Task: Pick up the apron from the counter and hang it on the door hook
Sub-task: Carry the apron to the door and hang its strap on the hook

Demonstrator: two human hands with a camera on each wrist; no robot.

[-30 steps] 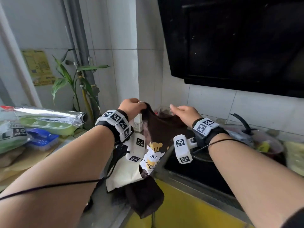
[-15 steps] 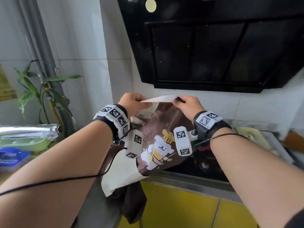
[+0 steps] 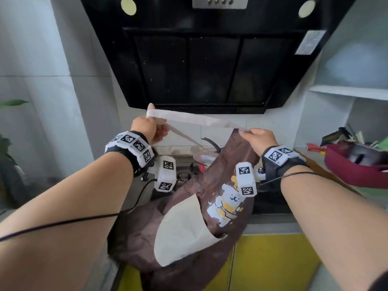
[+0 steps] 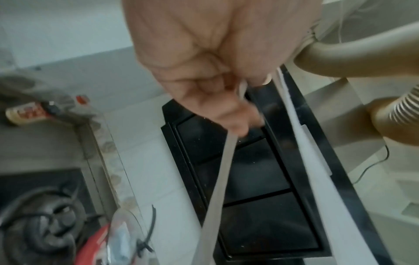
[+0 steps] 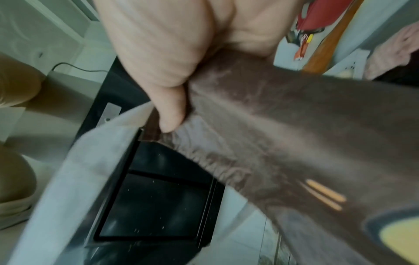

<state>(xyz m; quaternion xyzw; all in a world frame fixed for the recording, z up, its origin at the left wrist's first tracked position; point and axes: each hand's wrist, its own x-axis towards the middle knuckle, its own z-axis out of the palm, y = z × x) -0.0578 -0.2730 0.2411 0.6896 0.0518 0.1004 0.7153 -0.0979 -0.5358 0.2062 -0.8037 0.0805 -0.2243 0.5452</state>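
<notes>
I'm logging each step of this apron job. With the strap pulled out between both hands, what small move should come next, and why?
Probably turn away from the stove, keeping both grips. The left hand holds the pale strap stretched across to the right hand, which pinches the brown apron at its top corner, so the loop is open, and no hook is in view.

The apron (image 3: 189, 217) runs off the head view's bottom edge; both wrist views are motion-blurred.
</notes>
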